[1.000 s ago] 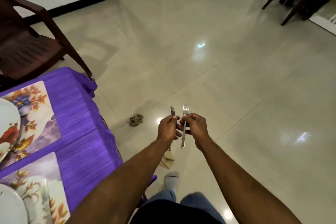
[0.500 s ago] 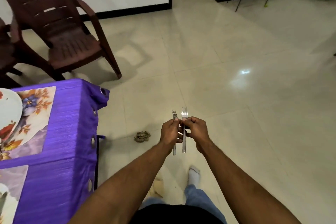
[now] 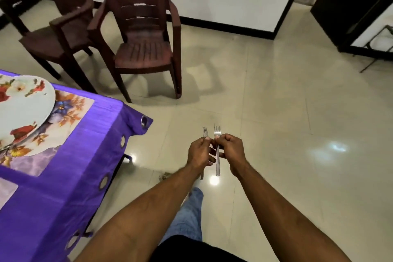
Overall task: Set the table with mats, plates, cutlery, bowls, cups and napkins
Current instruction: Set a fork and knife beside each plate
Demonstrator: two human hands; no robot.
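Note:
Two steel forks stand upright over the floor, tines up. My left hand [image 3: 200, 152] pinches the left fork [image 3: 205, 132] near its neck. My right hand [image 3: 230, 151] pinches the right fork [image 3: 217, 155], whose handle hangs down between my hands. At the left stands the table under a purple cloth [image 3: 70, 168]. On it lies a floral mat [image 3: 70, 110] with a flowered white plate [image 3: 23, 108] on top. A second mat [image 3: 6, 191] shows at the left edge.
Two dark brown plastic chairs [image 3: 144, 49] stand on the tiled floor beyond the table's corner. A small dark scrap [image 3: 164, 175] lies on the floor near my left forearm. A metal rack [image 3: 380, 49] stands at the far right by a dark doorway.
My view has swung left and up, bringing both chairs and more of the table into sight. Both hands keep the same hold on the forks in front of me.

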